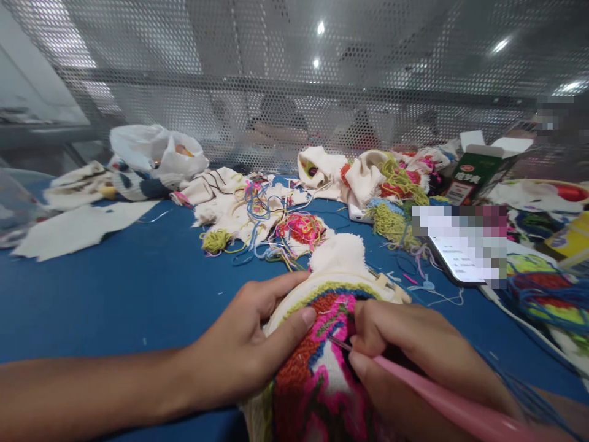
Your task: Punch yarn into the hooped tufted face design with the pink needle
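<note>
My left hand (pixel 239 356) steadies the soft, light embroidery hoop (pixel 322 331) by its stiff rim; my right hand (pixel 414 356) pinches the pink punch needle (pixel 442 402).

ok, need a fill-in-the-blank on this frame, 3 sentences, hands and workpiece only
1. The right hand holds a punch needle tool whose handle is ____ in colour.
2. The left hand grips the rim of the embroidery hoop with its ____ pressed on the stitched yarn.
3. The hoop rests on a table covered in ____ cloth.

Missing words: pink; thumb; blue
</note>
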A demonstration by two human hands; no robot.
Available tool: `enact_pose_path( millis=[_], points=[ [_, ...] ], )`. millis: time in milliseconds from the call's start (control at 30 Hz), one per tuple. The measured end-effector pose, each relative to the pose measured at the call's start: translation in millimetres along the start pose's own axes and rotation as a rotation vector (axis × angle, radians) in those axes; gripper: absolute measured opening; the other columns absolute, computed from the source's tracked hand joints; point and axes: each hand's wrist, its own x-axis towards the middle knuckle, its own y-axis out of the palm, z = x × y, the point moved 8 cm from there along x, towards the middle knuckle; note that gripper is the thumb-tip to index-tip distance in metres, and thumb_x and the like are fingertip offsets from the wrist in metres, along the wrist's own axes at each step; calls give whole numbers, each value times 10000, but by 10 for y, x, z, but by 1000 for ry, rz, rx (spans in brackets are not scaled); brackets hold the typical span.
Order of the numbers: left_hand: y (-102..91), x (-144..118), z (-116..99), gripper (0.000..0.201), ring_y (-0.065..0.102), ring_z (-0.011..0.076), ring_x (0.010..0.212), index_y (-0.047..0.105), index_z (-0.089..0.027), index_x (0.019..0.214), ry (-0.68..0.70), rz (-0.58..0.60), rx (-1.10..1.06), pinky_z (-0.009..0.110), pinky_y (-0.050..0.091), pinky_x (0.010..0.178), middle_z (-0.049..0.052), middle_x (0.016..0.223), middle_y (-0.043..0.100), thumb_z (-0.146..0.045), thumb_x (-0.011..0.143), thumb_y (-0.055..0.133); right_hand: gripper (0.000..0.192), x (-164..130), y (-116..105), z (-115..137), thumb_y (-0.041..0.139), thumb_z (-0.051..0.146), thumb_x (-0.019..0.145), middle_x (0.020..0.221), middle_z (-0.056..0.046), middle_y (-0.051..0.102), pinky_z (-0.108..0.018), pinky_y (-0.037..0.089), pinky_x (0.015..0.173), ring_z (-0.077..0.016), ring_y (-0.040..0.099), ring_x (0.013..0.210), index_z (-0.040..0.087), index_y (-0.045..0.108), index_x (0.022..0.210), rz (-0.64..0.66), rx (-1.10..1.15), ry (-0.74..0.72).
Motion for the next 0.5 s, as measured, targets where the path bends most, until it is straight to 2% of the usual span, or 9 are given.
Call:
enact_pose_path(
  millis=[133, 200, 333, 400, 500],
  points=[
    [15, -10, -41, 309, 598, 154, 838, 561, -183, 1125, 24, 16, 9, 175, 467, 707, 1, 963, 666, -295, 854, 464, 159, 15, 136, 38, 432, 180, 772, 571, 36, 471, -219, 286, 449, -83, 373, 463, 199, 399, 618, 37, -107, -173],
    [23, -9, -59, 309, 599, 161, 851, 563, -183, 1126, 25, 26, 6, 182, 467, 714, 5, 973, 667, -288, 853, 465, 132, 40, 188, 44, 442, 174, 756, 583, 28, 485, -212, 285, 438, -88, 381, 470, 199, 415, 630, 56, -134, -203],
    [12, 13, -38, 299, 592, 163, 866, 580, -170, 1107, -7, 18, -43, 189, 457, 738, 10, 992, 666, -281, 849, 478, 101, 115, 150, -47, 541, 163, 722, 626, 36, 519, -187, 342, 486, -76, 432, 518, 188, 461, 665, 118, -99, -39],
    [21, 26, 1, 302, 592, 160, 870, 575, -161, 1109, -35, 33, -126, 185, 457, 721, 13, 982, 669, -284, 851, 477, 126, 100, 99, -105, 627, 195, 687, 594, 61, 507, -172, 335, 445, -65, 421, 477, 194, 519, 752, 209, -4, 37],
    [23, 34, 57, 312, 597, 147, 832, 567, -152, 1116, -70, 39, -211, 177, 453, 667, 19, 953, 677, -289, 847, 491, 395, -4, -11, -203, 684, 283, 657, 645, 59, 547, -150, 349, 390, -58, 452, 452, 233, 553, 1026, 362, 197, 105]
  ],
)
